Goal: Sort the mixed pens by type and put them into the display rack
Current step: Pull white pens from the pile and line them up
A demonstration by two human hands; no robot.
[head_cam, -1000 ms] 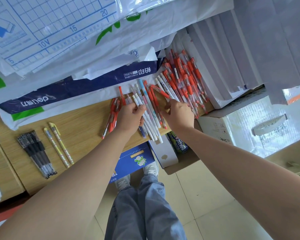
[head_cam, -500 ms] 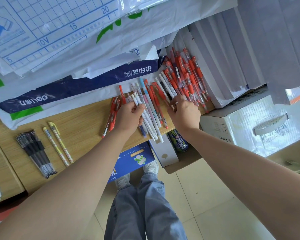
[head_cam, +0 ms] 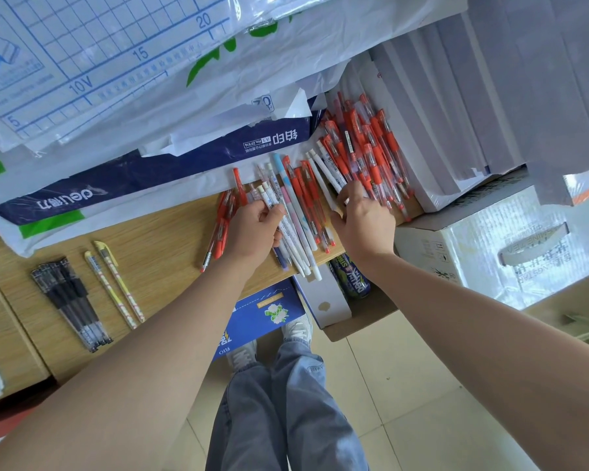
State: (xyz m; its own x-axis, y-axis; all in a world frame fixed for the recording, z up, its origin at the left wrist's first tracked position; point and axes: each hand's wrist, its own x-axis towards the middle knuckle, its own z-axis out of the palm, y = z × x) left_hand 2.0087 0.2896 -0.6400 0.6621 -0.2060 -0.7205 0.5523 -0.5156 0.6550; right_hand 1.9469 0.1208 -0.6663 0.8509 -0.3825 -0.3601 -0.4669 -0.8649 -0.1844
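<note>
Pen sorting looks partly done. Black pens [head_cam: 70, 300] and two yellow pens [head_cam: 114, 283] lie in separate groups at the left of the surface [head_cam: 157, 246], and a few red pens [head_cam: 221, 229] sit just beside the left hand [head_cam: 255, 229]. Its curled fingers grasp white pens [head_cam: 300, 253] in the mixed middle bunch. The right hand [head_cam: 366, 222] reaches into the red heap [head_cam: 364, 154]; whether it grasps any cannot be told. No rack is in view, so racking appears not yet begun.
</note>
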